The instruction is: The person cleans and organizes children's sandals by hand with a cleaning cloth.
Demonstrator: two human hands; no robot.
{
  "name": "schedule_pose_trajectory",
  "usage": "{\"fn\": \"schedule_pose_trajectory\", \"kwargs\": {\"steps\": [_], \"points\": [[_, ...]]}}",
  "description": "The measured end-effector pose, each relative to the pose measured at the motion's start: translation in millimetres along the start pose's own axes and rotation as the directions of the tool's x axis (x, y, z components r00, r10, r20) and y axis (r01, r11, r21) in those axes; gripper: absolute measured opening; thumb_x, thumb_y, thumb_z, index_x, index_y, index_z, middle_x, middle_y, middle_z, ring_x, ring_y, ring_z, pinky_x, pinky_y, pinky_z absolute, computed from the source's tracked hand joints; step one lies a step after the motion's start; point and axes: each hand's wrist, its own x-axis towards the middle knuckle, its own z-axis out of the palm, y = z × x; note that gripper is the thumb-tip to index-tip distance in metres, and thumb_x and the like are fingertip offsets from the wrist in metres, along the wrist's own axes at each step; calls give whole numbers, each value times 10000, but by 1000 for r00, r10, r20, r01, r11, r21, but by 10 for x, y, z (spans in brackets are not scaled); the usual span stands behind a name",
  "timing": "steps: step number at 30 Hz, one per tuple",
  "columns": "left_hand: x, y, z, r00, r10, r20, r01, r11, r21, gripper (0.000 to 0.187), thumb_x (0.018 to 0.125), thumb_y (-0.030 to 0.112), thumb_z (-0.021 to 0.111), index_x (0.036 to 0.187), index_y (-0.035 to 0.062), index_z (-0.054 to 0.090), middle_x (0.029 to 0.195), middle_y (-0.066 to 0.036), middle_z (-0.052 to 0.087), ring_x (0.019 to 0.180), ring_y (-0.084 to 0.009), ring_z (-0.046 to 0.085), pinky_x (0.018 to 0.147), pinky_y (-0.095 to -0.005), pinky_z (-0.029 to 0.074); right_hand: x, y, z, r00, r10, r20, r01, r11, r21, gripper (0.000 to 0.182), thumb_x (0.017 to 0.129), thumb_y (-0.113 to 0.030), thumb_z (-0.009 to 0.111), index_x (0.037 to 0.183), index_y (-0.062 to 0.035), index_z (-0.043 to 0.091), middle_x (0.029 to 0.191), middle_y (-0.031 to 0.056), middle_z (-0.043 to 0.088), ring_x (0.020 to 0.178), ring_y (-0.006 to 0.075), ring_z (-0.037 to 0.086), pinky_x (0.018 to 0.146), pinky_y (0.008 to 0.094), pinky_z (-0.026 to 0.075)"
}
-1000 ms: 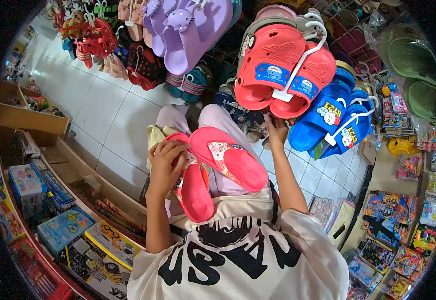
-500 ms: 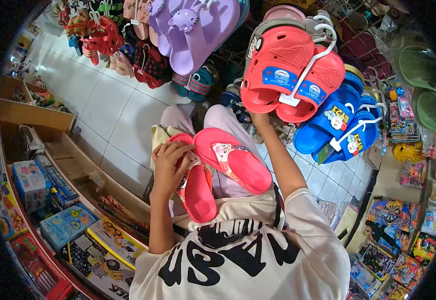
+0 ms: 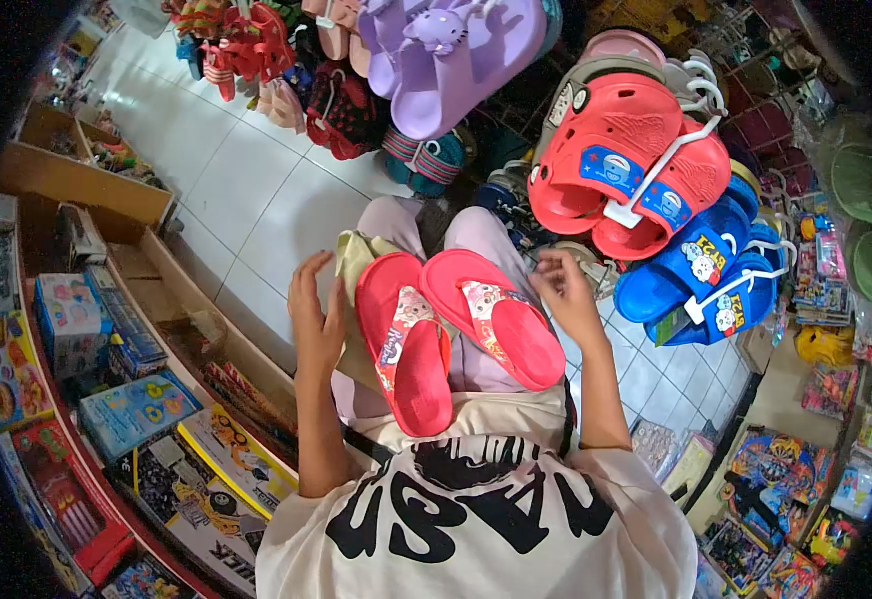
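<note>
A pair of pinkish-red flip-flops with cartoon-printed straps lies across my lap, the left flip-flop (image 3: 423, 387) angled beside the right flip-flop (image 3: 528, 344). Just left of the pair is my left hand (image 3: 318, 311), raised with its fingers apart and nothing in it. My right hand (image 3: 568, 297) hovers off the right flip-flop's outer side, fingers loosely bent and apart, holding nothing. Under the pair are my light pink trousers (image 3: 476, 232), with a pale yellow cloth (image 3: 356, 252) near my left hand.
Red clogs (image 3: 611, 115) and blue slides (image 3: 691, 265) hang at the right. Purple slippers (image 3: 436, 85) hang ahead, over the white tiled floor (image 3: 256, 195). Boxed toys (image 3: 139, 411) fill the left shelf; packaged toys (image 3: 776, 469) line the right.
My right hand has come away from beneath the hanging red clogs and back to the lap. My left hand has lifted off the left flip-flop. The view has shifted slightly.
</note>
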Motion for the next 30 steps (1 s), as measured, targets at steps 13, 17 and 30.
{"fn": "schedule_pose_trajectory", "kwargs": {"steps": [13, 17, 30], "points": [[144, 310, -288, 948, 293, -127, -281, 954, 107, 254, 823, -40, 567, 1071, -1, 528, 991, -175, 539, 882, -344, 562, 774, -383, 470, -403, -1139, 520, 777, -311, 547, 490, 845, -216, 821, 706, -528, 727, 1412, -257, 409, 1293, 156, 467, 1246, 332, 404, 1047, 510, 206], [266, 422, -862, 829, 220, -515, -129, 970, 206, 192, 898, 96, 599, 1053, -3, 547, 944, -108, 577, 844, -234, 564, 768, -296, 459, -387, -911, 577, 786, -359, 503, 521, 822, -228, 801, 703, -411, 758, 1397, -204, 414, 1173, 126, 499, 1186, 310, 427, 1012, 460, 226], [-63, 388, -765, 889, 120, -442, -195, 972, -129, 145, 947, 141, 589, 1001, 8, 565, 881, -13, 540, 791, -87, 473, 726, -224, 399, -508, -1051, 989, 976, -198, 87, 216, 906, -363, 820, 762, -310, 749, 1402, -65, 299, 1245, 282, 485, 1145, 465, 496, 960, 530, 397]]}}
